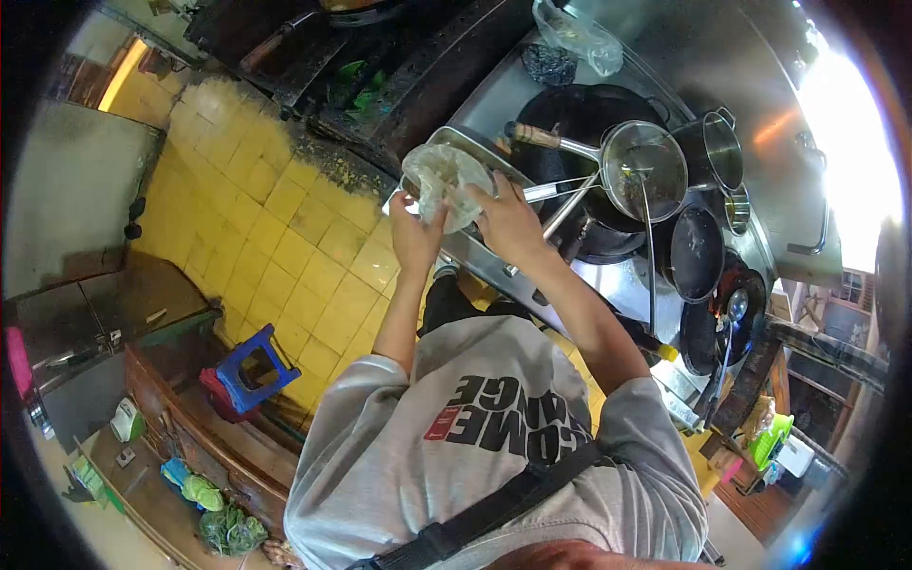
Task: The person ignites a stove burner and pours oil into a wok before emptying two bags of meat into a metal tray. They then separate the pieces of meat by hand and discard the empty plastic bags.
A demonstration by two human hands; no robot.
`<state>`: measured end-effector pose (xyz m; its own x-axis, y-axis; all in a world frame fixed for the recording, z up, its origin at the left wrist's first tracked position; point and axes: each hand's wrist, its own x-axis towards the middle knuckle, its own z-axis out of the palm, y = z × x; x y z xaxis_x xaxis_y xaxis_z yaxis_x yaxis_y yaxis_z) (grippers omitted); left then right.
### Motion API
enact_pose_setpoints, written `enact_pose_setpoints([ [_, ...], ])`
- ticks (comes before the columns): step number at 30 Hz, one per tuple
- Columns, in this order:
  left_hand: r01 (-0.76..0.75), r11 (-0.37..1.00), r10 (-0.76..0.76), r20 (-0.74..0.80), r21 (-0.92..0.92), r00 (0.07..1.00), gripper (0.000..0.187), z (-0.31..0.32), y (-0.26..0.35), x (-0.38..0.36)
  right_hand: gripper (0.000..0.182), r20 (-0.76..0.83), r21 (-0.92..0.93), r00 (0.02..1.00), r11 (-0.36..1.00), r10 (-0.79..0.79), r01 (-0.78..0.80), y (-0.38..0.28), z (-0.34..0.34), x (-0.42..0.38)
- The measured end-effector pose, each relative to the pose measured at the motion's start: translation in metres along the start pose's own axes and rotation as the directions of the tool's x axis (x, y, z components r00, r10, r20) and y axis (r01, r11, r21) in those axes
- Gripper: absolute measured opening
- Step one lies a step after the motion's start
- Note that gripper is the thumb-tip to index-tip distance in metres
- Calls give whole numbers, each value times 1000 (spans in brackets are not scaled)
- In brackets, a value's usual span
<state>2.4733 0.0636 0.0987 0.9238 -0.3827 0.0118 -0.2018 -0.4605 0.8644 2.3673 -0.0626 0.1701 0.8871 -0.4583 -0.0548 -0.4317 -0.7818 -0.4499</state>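
Observation:
A clear, crumpled plastic bag (pixel 446 179) is held between my two hands, over the edge of a metal tray (pixel 484 152). My left hand (pixel 416 231) pinches the bag's lower left side. On its right side, my right hand (pixel 505 220) grips the plastic with the fingers bent. Something pale shows through the bag, but I cannot make out what it is. Just right of my right hand lie the handles of a strainer (pixel 646 171), which rests over dark pots.
A large black wok (pixel 594 106), a steel pot (pixel 714 152) and a small dark pan (pixel 696 253) crowd the metal counter on the right. A blackened stove (pixel 380 81) stands ahead. A blue stool (pixel 255 369) is at the lower left on yellow floor tiles.

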Motion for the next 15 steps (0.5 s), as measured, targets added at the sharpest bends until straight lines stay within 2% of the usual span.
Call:
enact_pose_setpoints([
  [2,-69,989,66,26,131,997,39,5,-13,11,43,-76,-197,994,979,-78,62,8,24,10],
  [3,-44,996,42,27,74,999,27,4,-20,16,35,3,-183,999,983,-35,35,15,31,12],
  [4,-43,996,41,34,76,999,27,1,-27,19,35,5,-180,1000,983,-28,28,17,32,12],
  [6,20,994,-24,-36,-109,999,18,-5,-40,23,26,5,-124,1000,992,22,-21,21,34,10],
  [7,96,978,-106,-45,-185,993,11,-10,-36,22,24,-78,-46,997,999,12,-16,19,30,9],
  [8,104,978,-113,-39,-181,993,11,-11,-40,22,24,-70,-43,997,999,18,-21,18,28,9],
  [10,115,908,-120,13,-402,993,6,-16,-45,21,16,-187,-55,982,998,-6,-4,14,27,7],
  [12,103,936,-106,11,-336,994,5,-17,-39,26,19,-165,-65,986,998,-15,4,13,23,18],
  [14,307,851,-264,158,-426,952,12,-22,-36,23,25,-85,-72,996,997,-31,25,9,24,15],
  [15,364,747,-314,188,-556,931,19,-24,-31,23,25,-80,-51,996,998,-27,23,13,27,15],
])
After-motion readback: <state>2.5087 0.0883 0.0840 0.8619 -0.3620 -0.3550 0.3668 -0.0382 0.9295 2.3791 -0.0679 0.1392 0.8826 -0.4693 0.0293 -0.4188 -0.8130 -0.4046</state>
